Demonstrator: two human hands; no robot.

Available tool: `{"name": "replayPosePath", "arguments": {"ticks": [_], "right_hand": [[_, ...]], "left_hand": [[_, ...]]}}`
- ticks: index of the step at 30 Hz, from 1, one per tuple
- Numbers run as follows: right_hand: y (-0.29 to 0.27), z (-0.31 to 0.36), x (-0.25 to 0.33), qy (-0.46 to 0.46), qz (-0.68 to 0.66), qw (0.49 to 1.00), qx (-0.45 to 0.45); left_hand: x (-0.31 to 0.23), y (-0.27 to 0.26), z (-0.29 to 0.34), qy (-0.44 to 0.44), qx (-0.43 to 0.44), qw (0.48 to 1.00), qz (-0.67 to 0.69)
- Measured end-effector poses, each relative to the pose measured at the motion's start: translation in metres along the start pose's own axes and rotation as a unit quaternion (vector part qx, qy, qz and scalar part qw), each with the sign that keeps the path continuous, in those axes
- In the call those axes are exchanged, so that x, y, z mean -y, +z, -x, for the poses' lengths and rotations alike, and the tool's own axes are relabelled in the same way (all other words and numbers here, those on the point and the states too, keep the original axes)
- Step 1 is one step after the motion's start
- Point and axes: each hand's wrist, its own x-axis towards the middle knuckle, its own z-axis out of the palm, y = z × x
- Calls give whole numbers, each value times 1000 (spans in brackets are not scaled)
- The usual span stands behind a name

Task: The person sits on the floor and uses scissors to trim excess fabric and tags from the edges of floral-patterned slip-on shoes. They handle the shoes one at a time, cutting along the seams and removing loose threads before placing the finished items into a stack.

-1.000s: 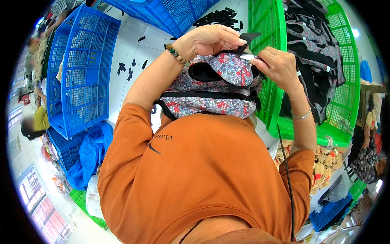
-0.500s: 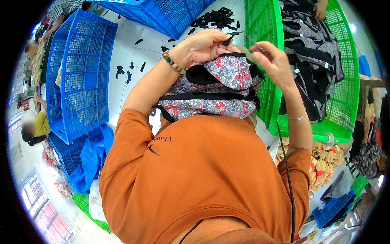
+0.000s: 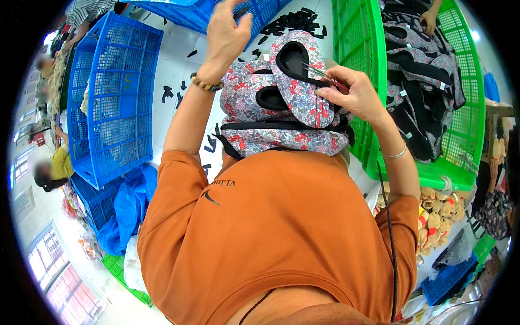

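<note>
In the head view, pinches a thin pointed tool [image 3: 336, 84] between the fingers of the right hand [image 3: 357, 93], at the edge of a floral slipper [image 3: 305, 98] lying on stacked floral slippers [image 3: 238, 89], left of a green crate [image 3: 357, 59]. Holds the left hand [image 3: 225, 35] raised by a blue crate [image 3: 262, 13], thumb spread from fingers.

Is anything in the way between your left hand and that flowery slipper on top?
Nothing visible stands between the left hand and the flowery slipper. The black scraps lie lower, on the floor. The right hand holds a thin tool over the slipper from the other side.
</note>
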Motion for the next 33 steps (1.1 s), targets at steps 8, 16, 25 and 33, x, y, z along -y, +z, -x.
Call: {"name": "replayPosePath", "arguments": {"ticks": [8,16,25,33], "right_hand": [[4,8,-24,10,-168,983,-72],[-7,17,-23,23,-120,985,-122],[4,16,-11,-16,-140,981,-131],[6,12,8,-35,-102,983,-146]], "left_hand": [[-88,-4,36,39,420,892,161],[-79,0,43,-81,427,834,341],[-84,1,41,-106,434,805,391],[-79,-7,32,69,427,857,282]]}}
